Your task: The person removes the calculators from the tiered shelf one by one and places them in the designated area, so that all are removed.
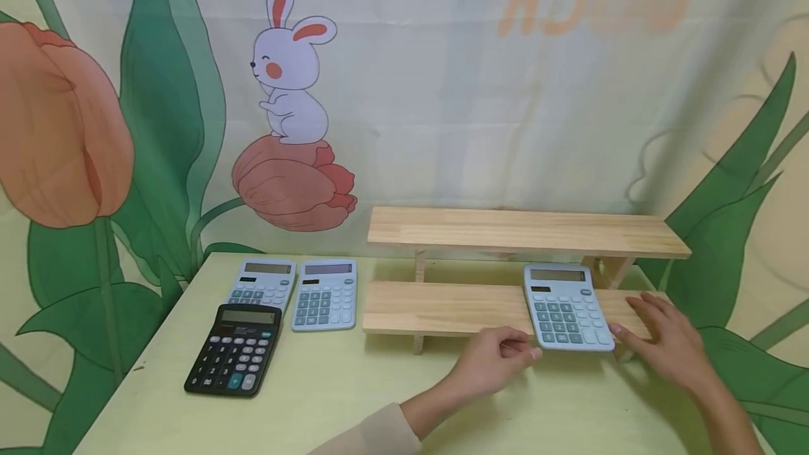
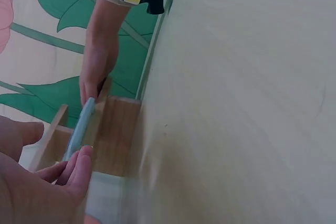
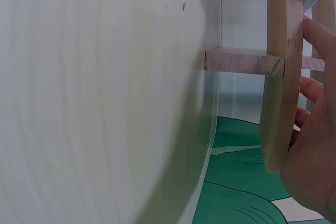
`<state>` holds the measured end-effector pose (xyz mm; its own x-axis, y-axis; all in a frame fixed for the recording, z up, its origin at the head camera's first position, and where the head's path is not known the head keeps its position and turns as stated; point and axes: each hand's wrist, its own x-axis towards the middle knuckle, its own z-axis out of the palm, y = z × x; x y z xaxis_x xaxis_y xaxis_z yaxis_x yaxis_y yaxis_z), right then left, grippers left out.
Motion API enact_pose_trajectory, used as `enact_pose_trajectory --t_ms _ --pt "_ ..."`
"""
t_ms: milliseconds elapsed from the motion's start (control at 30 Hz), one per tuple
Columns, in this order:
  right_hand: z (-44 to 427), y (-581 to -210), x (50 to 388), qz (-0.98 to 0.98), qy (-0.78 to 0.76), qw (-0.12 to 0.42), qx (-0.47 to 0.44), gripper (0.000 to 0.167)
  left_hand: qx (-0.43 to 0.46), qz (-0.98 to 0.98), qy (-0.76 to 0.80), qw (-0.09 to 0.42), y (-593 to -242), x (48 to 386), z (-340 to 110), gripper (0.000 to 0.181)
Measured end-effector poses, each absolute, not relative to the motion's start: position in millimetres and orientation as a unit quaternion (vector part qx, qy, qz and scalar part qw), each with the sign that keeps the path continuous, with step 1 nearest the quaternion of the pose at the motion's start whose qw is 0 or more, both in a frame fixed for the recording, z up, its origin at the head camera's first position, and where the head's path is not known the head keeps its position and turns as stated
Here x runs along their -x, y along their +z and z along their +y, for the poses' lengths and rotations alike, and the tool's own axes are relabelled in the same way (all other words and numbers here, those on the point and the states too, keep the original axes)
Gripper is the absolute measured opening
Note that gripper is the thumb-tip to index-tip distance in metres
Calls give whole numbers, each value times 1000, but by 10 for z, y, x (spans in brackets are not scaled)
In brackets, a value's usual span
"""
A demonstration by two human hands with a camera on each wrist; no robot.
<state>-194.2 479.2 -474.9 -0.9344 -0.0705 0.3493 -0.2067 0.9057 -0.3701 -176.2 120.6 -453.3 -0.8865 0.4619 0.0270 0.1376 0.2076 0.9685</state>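
A light blue calculator lies on the lower shelf of a wooden two-tier rack, its near end jutting past the front edge. My left hand is at its lower left corner, fingertips touching or almost touching it; the left wrist view shows the thumb apart from the fingers. My right hand rests on the right end of that shelf, with the thumb against or very near the calculator's right edge. From the side, the calculator appears as a thin blue edge.
Two more light blue calculators are at the table's back left. A black calculator sits in front, partly covering the leftmost one. The rack's upper shelf runs above and behind. A printed curtain hangs behind the table.
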Motion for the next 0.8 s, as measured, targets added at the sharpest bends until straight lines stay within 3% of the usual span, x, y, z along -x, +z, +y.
enact_pose_trajectory --t_ms 467,800 --pt "4840 -4758 1883 -964 202 161 -62 72 -68 582 790 180 -4798 1730 1803 24" --pt "4792 -4722 1914 -962 210 164 -67 72 -45 534 823 189 -4833 1745 1756 23"
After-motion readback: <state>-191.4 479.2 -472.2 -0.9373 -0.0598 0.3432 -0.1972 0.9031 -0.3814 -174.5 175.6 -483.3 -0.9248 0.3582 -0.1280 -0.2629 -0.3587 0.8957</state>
